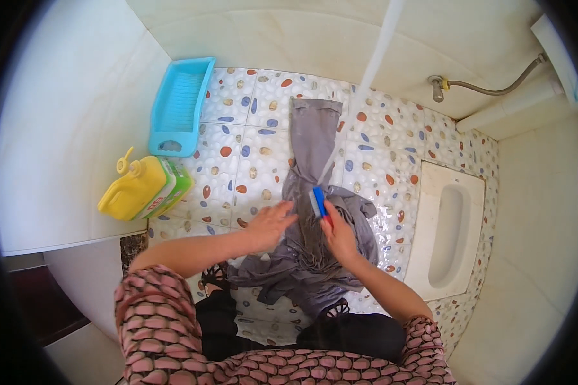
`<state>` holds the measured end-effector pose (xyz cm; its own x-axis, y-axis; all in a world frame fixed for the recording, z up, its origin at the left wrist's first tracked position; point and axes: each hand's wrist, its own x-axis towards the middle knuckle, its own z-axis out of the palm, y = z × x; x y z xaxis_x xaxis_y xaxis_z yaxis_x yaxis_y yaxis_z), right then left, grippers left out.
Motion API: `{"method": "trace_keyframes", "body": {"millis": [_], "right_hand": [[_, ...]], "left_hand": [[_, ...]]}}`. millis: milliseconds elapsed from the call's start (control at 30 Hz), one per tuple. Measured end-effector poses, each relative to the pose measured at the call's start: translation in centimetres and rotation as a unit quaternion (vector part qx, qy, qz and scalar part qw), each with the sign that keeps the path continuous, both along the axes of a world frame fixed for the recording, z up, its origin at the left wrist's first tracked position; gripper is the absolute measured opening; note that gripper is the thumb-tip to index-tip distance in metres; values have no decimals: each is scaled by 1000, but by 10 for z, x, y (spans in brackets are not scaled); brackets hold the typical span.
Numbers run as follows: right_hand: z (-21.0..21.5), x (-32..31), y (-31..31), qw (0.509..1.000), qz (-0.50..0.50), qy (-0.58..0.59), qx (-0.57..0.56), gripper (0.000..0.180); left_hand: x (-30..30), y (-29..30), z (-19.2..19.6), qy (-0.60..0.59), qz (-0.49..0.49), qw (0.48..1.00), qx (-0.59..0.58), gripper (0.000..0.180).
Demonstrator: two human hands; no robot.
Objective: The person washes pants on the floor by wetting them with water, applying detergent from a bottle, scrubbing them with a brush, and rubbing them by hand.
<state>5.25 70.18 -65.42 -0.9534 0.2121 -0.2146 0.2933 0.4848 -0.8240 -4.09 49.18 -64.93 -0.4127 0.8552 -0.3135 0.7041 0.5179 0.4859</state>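
A wet grey garment [302,250] lies on the tiled floor between my feet. One leg-like end [316,125] stretches flat away from me, and the rest is bunched in folds. My right hand [341,240] is closed round the red handle of a scrub brush [319,202], which has a blue head and pale bristles. The brush is over the middle of the cloth, its bristles turned to the left. My left hand [270,226], fingers stretched out, hovers at or just above the cloth's left edge; I cannot tell whether it touches.
A pale stream [376,58], apparently water, slants down toward the brush. At the far left, a light-blue washboard basin [184,96] leans near the wall. A yellow jug [138,192] with a pump stands nearer. A squat toilet [414,256] is at right; a tap with hose [437,88] sits beyond.
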Motion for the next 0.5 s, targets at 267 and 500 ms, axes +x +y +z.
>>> {"method": "trace_keyframes", "body": {"millis": [267,500], "right_hand": [[-22,-109,84,940,12,-69,335,37],[-53,-51,77,876,414,85,230,38]], "left_hand": [[56,21,-51,78,-168,981,-49,59],[101,-25,-35,-2,-243,967,-76,51]]}}
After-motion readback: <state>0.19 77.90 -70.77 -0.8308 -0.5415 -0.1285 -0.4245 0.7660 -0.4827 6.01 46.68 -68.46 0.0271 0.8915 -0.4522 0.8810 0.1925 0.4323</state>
